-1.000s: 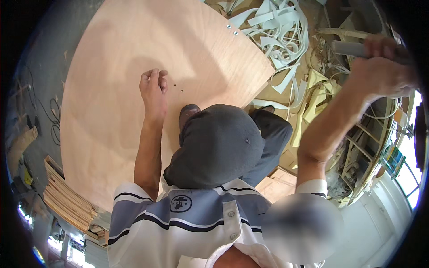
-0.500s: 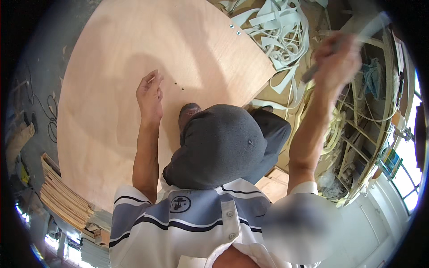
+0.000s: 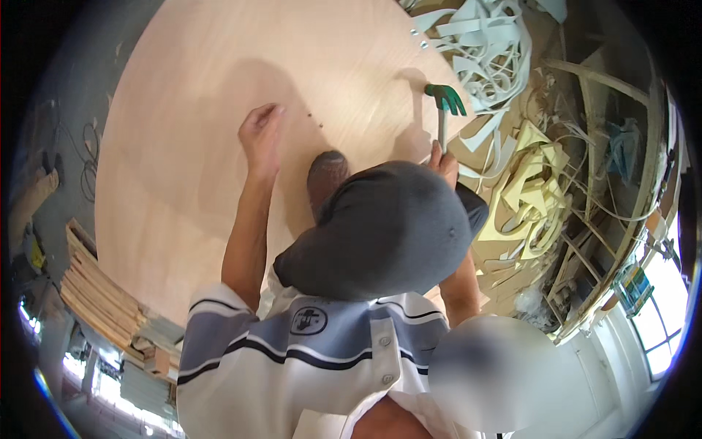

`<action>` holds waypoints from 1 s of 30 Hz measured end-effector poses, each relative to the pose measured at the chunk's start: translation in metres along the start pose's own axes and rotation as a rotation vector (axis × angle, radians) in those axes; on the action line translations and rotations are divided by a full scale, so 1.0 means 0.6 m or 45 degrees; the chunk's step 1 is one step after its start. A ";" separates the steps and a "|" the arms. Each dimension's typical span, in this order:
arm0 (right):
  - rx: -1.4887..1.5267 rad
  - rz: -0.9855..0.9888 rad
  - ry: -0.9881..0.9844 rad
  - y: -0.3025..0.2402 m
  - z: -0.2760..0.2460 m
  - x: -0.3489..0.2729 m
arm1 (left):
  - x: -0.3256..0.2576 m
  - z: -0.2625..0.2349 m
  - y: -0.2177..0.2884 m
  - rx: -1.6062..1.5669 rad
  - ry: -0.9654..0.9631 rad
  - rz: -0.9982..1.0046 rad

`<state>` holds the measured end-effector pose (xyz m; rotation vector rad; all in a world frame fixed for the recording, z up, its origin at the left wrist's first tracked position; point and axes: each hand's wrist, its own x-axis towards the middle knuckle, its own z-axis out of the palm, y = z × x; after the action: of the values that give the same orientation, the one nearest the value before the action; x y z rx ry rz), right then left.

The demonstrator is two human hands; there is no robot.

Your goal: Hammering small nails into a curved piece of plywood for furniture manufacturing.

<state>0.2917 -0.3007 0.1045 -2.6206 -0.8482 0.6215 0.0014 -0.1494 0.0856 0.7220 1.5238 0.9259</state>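
My right hand (image 3: 446,165) grips a claw hammer (image 3: 443,126) by its pale handle, partly hidden behind my bent knee. The green hammer head hangs just above the right edge of a large, curved plywood board (image 3: 175,139). Over the middle of the board, my left hand (image 3: 260,140) is closed, thumb and fingertips pressed together. Whatever may be between those fingers is too small to make out. Two tiny dark specks (image 3: 320,125) lie on the wood to the right of that hand. My brown shoe (image 3: 326,179) rests on the board.
Tangled white strips (image 3: 491,55) and yellow foam offcuts (image 3: 528,194) lie on brown sheeting at the right. Beyond them stands a wooden frame (image 3: 585,146). Stacked wood pieces (image 3: 110,296) sit at lower left, with a dark cable (image 3: 89,172) on the floor above.
My right hand has swung the hammer down and to the left, from the upper right to beside my knee. My left hand has shifted slightly right and stays closed.
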 end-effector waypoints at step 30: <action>0.229 0.221 -0.153 0.084 0.037 -0.031 | 0.056 0.038 -0.070 0.910 -0.509 0.542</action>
<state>0.2910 -0.3476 0.0704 -2.5295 -0.5708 0.8665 0.0209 -0.1381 0.0317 1.6874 1.3458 0.4641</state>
